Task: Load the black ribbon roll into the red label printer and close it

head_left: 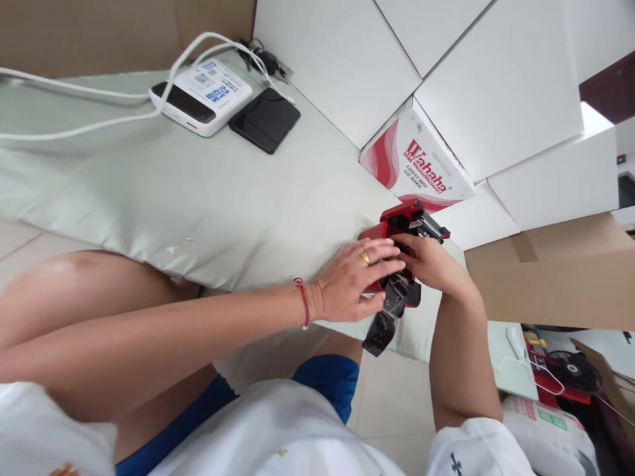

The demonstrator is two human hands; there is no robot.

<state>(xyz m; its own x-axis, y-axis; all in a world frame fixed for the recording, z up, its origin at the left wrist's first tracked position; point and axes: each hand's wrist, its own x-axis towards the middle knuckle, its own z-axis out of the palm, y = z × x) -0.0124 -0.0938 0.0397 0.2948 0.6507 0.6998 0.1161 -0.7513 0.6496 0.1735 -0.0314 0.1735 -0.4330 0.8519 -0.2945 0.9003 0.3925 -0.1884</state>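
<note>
A red and black device point(374, 231) with a dark metal-looking slide part stands on the pale green covered surface point(238, 205), near its right end. My left hand point(354, 274) lies across it, fingers stretched out and a little apart, thumb beside a glossy black strip point(380, 334). That strip hangs out of the device toward my body, crumpled and folded. From the other side my right hand point(434, 262) bends into the device's opening. Its fingers are curled, and the fingertips are partly hidden, so what they pinch does not show.
White boxes point(496, 86) and a red-and-white Wahaha box point(417, 162) stand behind the device. Farther left lie a white power bank point(218, 96) with white cables point(89, 135), a black phone point(268, 120) and keys point(268, 63). A cardboard box point(555, 274) is at right.
</note>
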